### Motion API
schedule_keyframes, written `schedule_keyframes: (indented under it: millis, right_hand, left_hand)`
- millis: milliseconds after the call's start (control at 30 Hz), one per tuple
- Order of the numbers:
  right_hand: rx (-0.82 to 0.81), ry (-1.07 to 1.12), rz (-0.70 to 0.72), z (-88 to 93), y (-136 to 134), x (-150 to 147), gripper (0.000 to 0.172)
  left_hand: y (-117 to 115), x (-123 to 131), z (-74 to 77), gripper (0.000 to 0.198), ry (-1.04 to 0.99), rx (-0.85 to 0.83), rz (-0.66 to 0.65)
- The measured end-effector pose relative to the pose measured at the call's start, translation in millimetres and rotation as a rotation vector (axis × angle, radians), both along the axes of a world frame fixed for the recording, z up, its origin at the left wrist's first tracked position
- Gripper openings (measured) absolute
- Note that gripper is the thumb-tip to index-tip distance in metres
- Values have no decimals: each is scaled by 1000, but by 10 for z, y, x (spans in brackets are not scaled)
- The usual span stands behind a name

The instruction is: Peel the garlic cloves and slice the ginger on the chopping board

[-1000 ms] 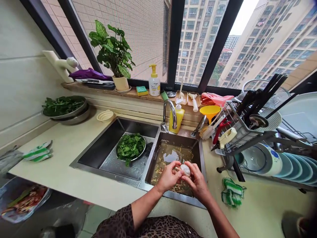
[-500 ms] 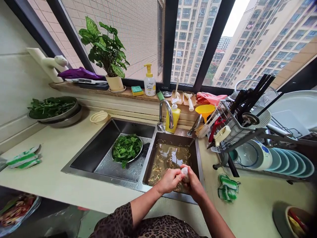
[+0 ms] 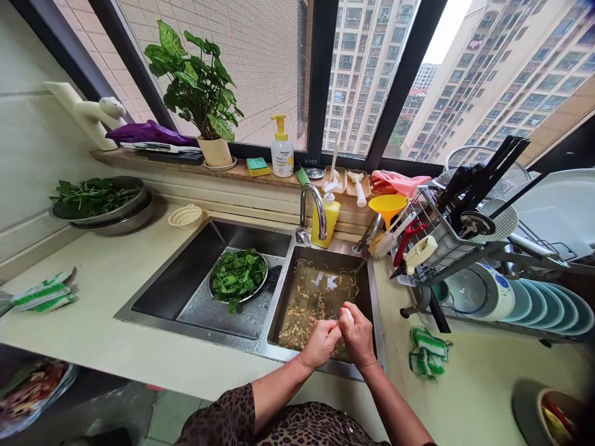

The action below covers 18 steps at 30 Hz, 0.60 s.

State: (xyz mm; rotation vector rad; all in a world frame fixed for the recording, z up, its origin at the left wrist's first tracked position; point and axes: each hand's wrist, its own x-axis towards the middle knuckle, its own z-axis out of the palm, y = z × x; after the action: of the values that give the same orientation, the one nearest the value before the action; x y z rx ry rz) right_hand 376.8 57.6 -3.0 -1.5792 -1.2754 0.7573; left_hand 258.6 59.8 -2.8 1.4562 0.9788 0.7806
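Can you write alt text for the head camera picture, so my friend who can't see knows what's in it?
A left hand and a right hand pinch a small white piece above a steel sink basin of murky water with floating bits. In the next basin sits a metal bowl of green leaves, and tall apartment buildings show through the window.

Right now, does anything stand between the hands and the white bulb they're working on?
Nothing visible does. The left hand and right hand are closed on the white bulb, which shows only as a small patch between them, above the right basin of murky water.
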Motion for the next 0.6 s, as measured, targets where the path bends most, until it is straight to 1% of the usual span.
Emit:
schedule_keyframes:
  millis: [33, 67, 133, 200, 267, 333, 433, 533, 600]
  right_hand:
    - [-16, 52, -20, -25, 49, 36, 33]
    - [-45, 123, -40, -53, 99, 86, 34]
    - [-129, 273, -64, -99, 178, 219, 37]
    - [-191, 353, -47, -108, 196, 365, 44]
    - [-233, 456, 19, -69, 143, 478, 50]
    - [-281, 693, 112, 1, 47, 532, 47]
    - [-360, 1070, 226, 112, -90, 514, 39]
    - [-416, 1214, 248, 188, -166, 446, 42]
    - [-422, 1251, 238, 220, -194, 392, 43]
  left_hand:
    - [-24, 7, 26, 49, 0, -1, 12]
    - [-51, 9, 60, 49, -3, 10, -4]
    - [-95, -6, 133, 48, -34, 38, -87]
    - [-99, -43, 180, 49, -78, 9, -152]
    - [-53, -91, 179, 53, -85, -85, -104]
    - [17, -132, 141, 55, -91, -167, -34]
    - [76, -146, 95, 50, -160, -199, 14]
    - [47, -116, 121, 40, -254, -234, 35]
    - [4, -91, 167, 37, -272, -258, -4]
